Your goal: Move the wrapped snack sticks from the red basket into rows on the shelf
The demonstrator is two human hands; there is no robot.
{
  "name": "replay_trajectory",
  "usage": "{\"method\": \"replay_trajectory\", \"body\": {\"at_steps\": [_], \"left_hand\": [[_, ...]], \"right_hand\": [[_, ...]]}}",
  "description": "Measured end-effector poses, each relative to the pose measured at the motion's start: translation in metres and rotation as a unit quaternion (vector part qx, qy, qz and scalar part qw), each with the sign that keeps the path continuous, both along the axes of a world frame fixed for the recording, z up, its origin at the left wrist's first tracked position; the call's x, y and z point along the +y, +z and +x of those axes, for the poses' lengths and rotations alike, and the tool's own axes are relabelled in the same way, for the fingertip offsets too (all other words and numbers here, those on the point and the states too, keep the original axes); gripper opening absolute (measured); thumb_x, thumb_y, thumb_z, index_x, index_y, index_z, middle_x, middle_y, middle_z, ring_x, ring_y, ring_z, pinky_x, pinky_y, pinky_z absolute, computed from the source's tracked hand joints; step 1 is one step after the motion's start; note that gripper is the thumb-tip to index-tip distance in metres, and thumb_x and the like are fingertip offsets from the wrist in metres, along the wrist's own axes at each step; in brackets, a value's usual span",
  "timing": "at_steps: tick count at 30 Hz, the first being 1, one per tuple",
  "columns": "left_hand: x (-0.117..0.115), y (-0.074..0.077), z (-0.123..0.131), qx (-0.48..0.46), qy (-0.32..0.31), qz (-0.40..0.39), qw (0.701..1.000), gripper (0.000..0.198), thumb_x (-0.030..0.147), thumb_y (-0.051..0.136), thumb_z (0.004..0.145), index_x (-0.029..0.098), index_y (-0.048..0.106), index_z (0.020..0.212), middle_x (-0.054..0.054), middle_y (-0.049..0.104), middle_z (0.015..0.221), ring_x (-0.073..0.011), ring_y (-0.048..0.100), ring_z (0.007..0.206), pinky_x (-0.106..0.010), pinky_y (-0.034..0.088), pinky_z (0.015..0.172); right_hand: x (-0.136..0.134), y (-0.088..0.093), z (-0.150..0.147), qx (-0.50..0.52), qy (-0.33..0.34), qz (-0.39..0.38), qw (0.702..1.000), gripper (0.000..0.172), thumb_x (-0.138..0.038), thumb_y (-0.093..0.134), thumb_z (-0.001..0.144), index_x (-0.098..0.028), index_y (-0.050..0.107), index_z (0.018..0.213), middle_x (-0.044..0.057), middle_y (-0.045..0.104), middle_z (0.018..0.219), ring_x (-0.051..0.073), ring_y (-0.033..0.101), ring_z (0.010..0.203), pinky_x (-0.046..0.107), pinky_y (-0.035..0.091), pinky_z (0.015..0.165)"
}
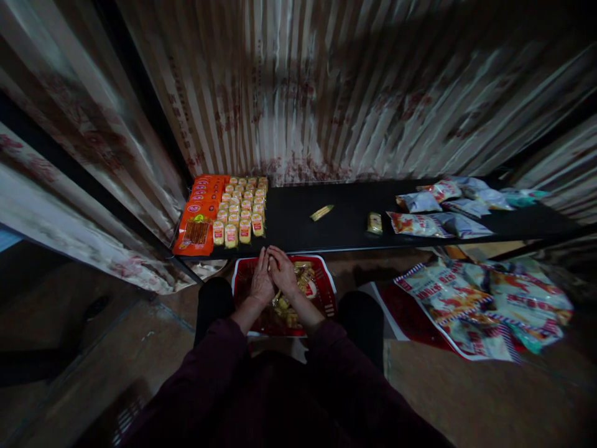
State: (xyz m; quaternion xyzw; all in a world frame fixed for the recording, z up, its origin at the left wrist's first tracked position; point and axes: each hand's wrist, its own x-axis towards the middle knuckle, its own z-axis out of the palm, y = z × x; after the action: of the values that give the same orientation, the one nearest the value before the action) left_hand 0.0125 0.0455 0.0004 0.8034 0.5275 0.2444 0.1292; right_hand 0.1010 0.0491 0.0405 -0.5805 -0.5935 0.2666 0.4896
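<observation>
The left hand (262,285) and right hand (283,274) meet above the red basket (326,289) of wrapped snacks (305,274), fingers together; I cannot tell whether they pinch anything. Packaged cakes (245,231) lie ahead and leftward on the shelf (289,224), nearer the left hand, long axes pointing away.

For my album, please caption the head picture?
Left hand and right hand together over a red basket of packets.

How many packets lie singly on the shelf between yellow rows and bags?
2: one slim packet near the middle of the shelf, one thicker packet just left of the bags. None looks hidden.
</observation>
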Motion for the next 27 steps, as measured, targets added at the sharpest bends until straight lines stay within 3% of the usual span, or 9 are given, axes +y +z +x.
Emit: {"method": "replay_trajectory", "body": {"at_steps": [6,10,12,15,18,24,27], "left_hand": [[-0.014,-0.007,-0.001,0.01,-0.027,-0.005,1.0,0.058,0.01,0.035,0.082,0.011,0.031,0.14,-0.013,0.036,0.146,-0.0162,0.029,0.137,-0.035,0.035,0.11],[-0.034,-0.022,-0.002,0.07,-0.034,-0.052,0.996,0.062,0.005,0.042,0.074,0.008,0.04,0.136,-0.018,0.044,0.14,-0.0218,0.037,0.133,-0.039,0.038,0.107],[-0.043,-0.029,-0.002,0.083,0.011,-0.119,0.989,0.061,0.004,0.044,0.072,0.009,0.044,0.133,-0.019,0.046,0.138,-0.0239,0.046,0.127,-0.038,0.043,0.101],[-0.052,-0.036,-0.003,0.094,0.067,-0.214,0.97,0.059,0.003,0.048,0.07,0.011,0.049,0.128,-0.017,0.055,0.13,-0.0233,0.054,0.118,-0.036,0.046,0.096],[-0.057,-0.04,-0.005,0.092,0.068,-0.242,0.964,0.058,0.001,0.049,0.069,0.014,0.052,0.125,-0.012,0.06,0.124,-0.0191,0.054,0.117,-0.031,0.044,0.098],[-0.056,-0.038,-0.004,0.025,0.09,-0.254,0.963,0.056,0.0,0.047,0.072,0.019,0.053,0.125,-0.009,0.062,0.123,-0.0169,0.056,0.115,-0.03,0.044,0.097],[-0.055,-0.035,0.003,-0.058,0.113,-0.303,0.944,0.053,0.0,0.045,0.075,0.018,0.053,0.125,-0.009,0.06,0.125,-0.0154,0.057,0.114,-0.027,0.042,0.098]], "right_hand": [[-0.019,-0.013,0.005,-0.018,-0.017,-0.01,1.0,0.036,-0.022,0.042,0.08,-0.021,0.066,0.107,0.006,0.063,0.118,0.018,0.054,0.114,0.037,0.037,0.105],[-0.036,-0.044,0.012,-0.011,-0.029,-0.088,0.996,0.033,-0.024,0.045,0.078,-0.023,0.068,0.101,0.005,0.067,0.111,0.02,0.059,0.105,0.039,0.04,0.102],[-0.044,-0.063,0.016,0.011,-0.038,-0.132,0.99,0.029,-0.025,0.049,0.076,-0.024,0.07,0.096,0.004,0.068,0.108,0.021,0.059,0.106,0.039,0.039,0.103],[-0.056,-0.089,0.02,0.033,-0.038,-0.209,0.977,0.024,-0.024,0.052,0.072,-0.024,0.071,0.088,0.005,0.07,0.106,0.022,0.06,0.107,0.04,0.039,0.103],[-0.063,-0.106,0.022,0.031,-0.042,-0.232,0.971,0.022,-0.023,0.055,0.07,-0.024,0.072,0.083,0.006,0.07,0.105,0.024,0.061,0.105,0.042,0.039,0.103],[-0.063,-0.117,0.023,0.056,-0.039,-0.22,0.973,0.031,-0.023,0.051,0.072,-0.021,0.07,0.096,0.007,0.068,0.112,0.022,0.059,0.109,0.043,0.039,0.104],[-0.062,-0.115,0.026,0.091,-0.037,-0.201,0.975,0.033,-0.022,0.05,0.071,-0.023,0.068,0.098,0.004,0.068,0.11,0.02,0.059,0.109,0.041,0.039,0.103]]}}
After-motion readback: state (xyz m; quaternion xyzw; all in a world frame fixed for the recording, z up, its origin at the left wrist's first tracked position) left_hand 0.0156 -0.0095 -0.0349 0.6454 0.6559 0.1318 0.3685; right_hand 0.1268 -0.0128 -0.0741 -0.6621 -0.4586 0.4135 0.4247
